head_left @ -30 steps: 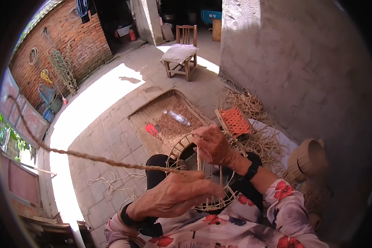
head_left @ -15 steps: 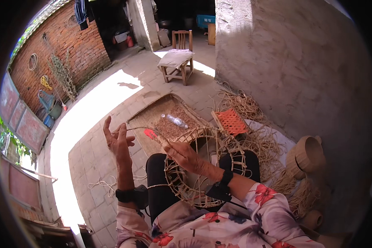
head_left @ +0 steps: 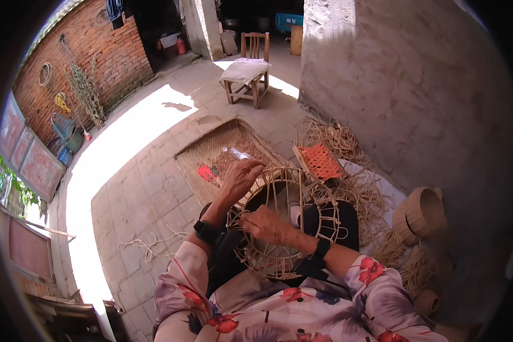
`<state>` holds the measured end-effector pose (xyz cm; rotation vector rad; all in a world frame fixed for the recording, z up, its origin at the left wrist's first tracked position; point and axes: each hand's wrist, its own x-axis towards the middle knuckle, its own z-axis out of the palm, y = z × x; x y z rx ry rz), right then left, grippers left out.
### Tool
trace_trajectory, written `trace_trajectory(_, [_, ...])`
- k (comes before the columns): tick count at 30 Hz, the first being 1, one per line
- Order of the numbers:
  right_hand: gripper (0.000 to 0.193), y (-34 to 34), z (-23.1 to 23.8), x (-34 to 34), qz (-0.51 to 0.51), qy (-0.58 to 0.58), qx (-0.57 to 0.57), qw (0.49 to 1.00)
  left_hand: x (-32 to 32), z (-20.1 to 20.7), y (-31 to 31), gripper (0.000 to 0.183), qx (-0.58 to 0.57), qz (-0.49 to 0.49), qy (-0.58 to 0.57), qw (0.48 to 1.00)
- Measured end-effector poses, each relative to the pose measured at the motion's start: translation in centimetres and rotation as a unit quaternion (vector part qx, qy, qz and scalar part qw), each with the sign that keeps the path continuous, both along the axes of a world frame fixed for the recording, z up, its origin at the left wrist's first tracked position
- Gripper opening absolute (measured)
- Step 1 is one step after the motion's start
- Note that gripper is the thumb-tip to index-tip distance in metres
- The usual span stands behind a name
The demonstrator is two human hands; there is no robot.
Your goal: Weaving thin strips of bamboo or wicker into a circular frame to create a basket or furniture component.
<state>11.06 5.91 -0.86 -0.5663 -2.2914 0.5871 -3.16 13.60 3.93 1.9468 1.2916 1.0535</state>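
An open-work basket frame (head_left: pixel 328 199), made of pale bent canes and thin cords, rests on my lap between my knees. My left hand (head_left: pixel 240 179) reaches over its far left rim, thumb and fingers drawn together; what they pinch is too small to make out. Lower down, my right hand (head_left: pixel 265 224) lies across the left part of the frame with curled fingers closed at its side. The fingertips there partly hide the canes they touch.
A woven mat (head_left: pixel 196 154) with brown bits, a plastic bottle (head_left: pixel 240 154) and a red item (head_left: pixel 206 173) lies ahead. To the right are an orange-webbed stool (head_left: pixel 320 161), heaped cords (head_left: pixel 359 199) and a woven basket (head_left: pixel 424 211). A wooden chair (head_left: pixel 248 71) stands farther off.
My left hand has swung from the left, where it was raised with fingers apart, to the frame's far rim and closed. My right hand has moved slightly down toward the frame's side.
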Motion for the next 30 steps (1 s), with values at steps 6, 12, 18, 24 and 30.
trace_trajectory(6, [0.024,-7.1,-0.1,1.3,0.161,-0.198,-0.115,0.960,0.1,-4.5,2.9,0.036,-0.054,-0.020,-0.028,0.998])
trace_trajectory(12, [0.048,-9.6,4.9,7.2,0.103,-0.117,-0.081,0.984,-0.1,-4.6,3.5,0.030,-0.089,-0.011,-0.024,0.996])
trace_trajectory(18, [0.017,-7.2,4.4,17.3,-0.382,0.033,-0.259,0.886,0.6,-2.5,-4.0,0.027,0.245,0.143,0.152,0.947])
trace_trajectory(24, [0.011,-10.5,0.9,18.9,-0.389,0.052,-0.119,0.912,-1.0,-2.1,-17.0,0.025,0.102,-0.149,0.213,0.960])
trace_trajectory(30, [0.020,-12.1,1.6,16.1,-0.105,-0.165,0.058,0.979,-0.9,-4.0,-20.9,0.024,0.098,-0.219,0.308,0.921])
